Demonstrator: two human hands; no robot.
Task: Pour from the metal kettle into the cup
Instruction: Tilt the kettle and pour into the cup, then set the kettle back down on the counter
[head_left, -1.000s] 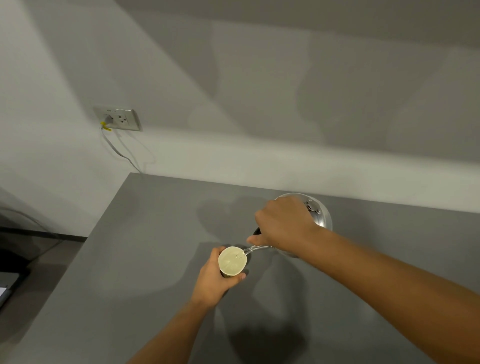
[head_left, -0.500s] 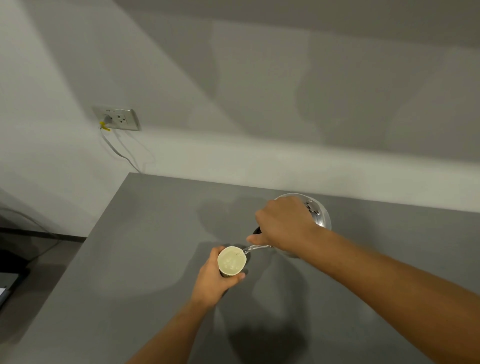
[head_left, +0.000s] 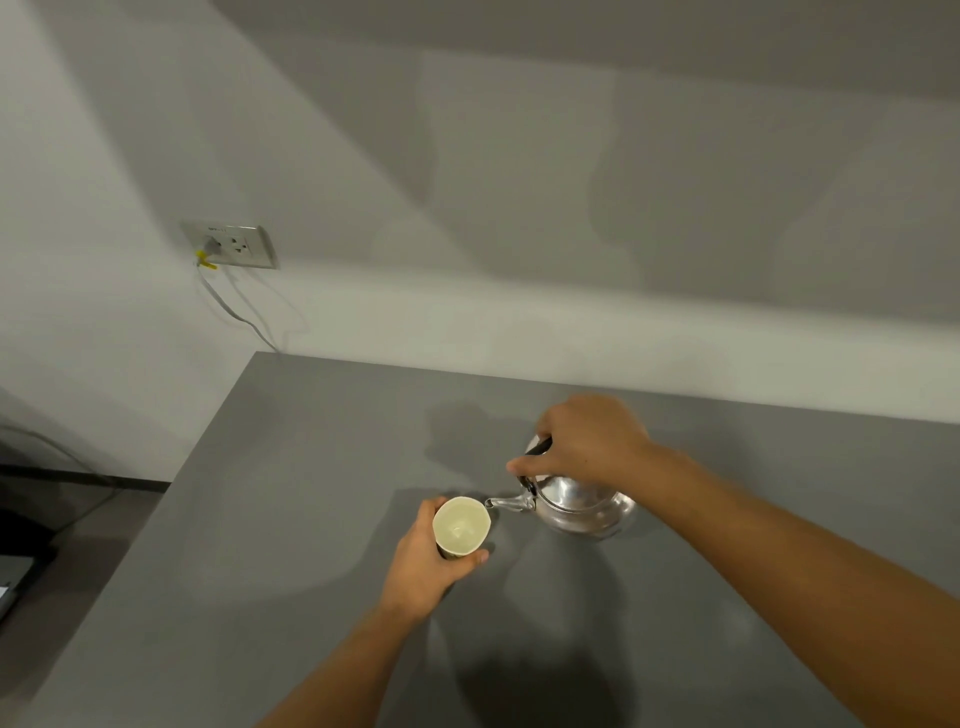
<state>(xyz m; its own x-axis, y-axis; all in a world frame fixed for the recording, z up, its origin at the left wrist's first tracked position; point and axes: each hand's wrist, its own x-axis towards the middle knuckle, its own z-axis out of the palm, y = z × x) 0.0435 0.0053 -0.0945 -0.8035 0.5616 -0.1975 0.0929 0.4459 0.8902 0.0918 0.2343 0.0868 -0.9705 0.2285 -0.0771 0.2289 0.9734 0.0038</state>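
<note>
Change: against half a second back, I see the kettle's body far more exposed, lower in my view and sitting closer to level, the spout no longer over the cup mouth.
Outlet (head_left: 228, 244): on the wall at far left, a pale cord hanging from it.
Left hand (head_left: 426, 564): wrapped around the cup's side, thumb at the near rim.
Cup (head_left: 461, 527): upright on the grey table (head_left: 291, 519), pale inside, a little liquid glinting at the bottom.
Metal kettle (head_left: 582, 506): just right of the cup, spout tip at the cup's rim; whether they touch I cannot tell.
Right hand (head_left: 587, 441): closed on the kettle's dark handle above its body.
</note>
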